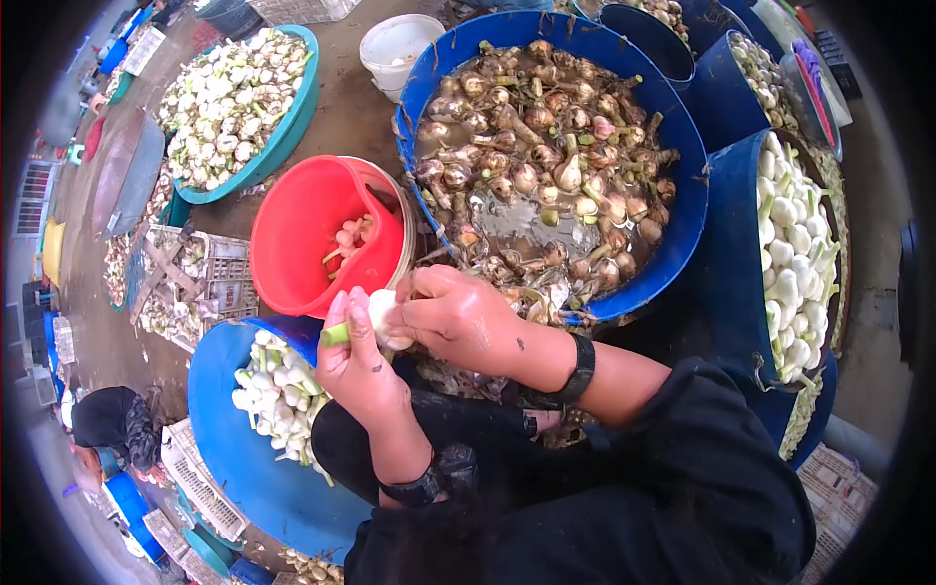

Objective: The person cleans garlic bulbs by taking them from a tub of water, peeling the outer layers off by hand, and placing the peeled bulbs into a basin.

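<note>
My left hand (363, 366) is closed around a white garlic bulb (386, 317), whose green stem end sticks out beside my thumb. The fingers of my right hand (453, 317) are pinched against the other side of the bulb and partly cover it. Just beyond my hands stands a red bucket (292, 210) with a few pinkish cloves or small bulbs (349, 244) inside. A large blue tub (697, 210) holds muddy, unpeeled garlic (526, 175) in brown water. Clean white garlic (278, 395) lies in a blue basin (229, 429) under my left forearm.
To the right, a tilted blue barrel (731, 253) is full of white garlic (795, 258). A teal basin (310, 97) of garlic, a white bucket (398, 49) and a plastic crate (229, 263) stand farther off. Another person (115, 429) bends over at the lower left.
</note>
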`<action>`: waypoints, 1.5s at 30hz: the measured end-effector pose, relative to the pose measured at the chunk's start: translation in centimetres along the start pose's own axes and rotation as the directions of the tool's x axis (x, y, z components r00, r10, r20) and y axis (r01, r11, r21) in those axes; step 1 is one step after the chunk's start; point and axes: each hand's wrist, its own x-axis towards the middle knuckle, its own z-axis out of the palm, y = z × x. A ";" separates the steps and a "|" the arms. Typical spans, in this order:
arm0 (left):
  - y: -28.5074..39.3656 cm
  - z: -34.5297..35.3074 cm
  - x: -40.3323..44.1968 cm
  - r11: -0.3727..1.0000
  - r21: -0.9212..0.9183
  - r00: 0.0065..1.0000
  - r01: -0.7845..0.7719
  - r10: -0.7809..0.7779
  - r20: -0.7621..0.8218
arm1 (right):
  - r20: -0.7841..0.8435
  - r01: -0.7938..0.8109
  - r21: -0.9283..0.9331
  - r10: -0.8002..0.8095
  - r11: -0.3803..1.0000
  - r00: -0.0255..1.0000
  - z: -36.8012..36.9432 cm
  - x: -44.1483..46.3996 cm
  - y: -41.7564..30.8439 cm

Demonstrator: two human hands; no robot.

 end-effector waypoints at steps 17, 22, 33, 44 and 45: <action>2.1 -2.3 -0.1 0.984 -0.046 0.982 -0.173 0.169 -0.086 | 0.277 -0.595 -0.147 0.611 0.790 0.742 -3.1 -4.1 2.9; 3.7 -6.3 1.9 0.547 0.750 0.745 -0.372 0.658 -0.110 | 0.256 -0.560 -0.393 0.671 0.730 0.695 -4.9 -2.8 4.8; -4.5 4.0 -0.2 0.908 0.411 0.937 -0.082 -0.071 0.343 | 0.198 -0.667 -0.588 0.881 0.457 0.429 -5.5 -5.1 21.5; -4.4 4.1 -2.2 0.979 0.187 0.798 -0.078 -0.051 0.600 | -0.038 -0.512 0.068 0.515 0.856 0.856 -7.8 -5.5 1.5; -3.8 4.1 -2.3 0.980 0.181 0.793 -0.078 -0.049 0.607 | -0.047 -0.513 0.063 0.516 0.856 0.855 -7.9 -5.1 0.8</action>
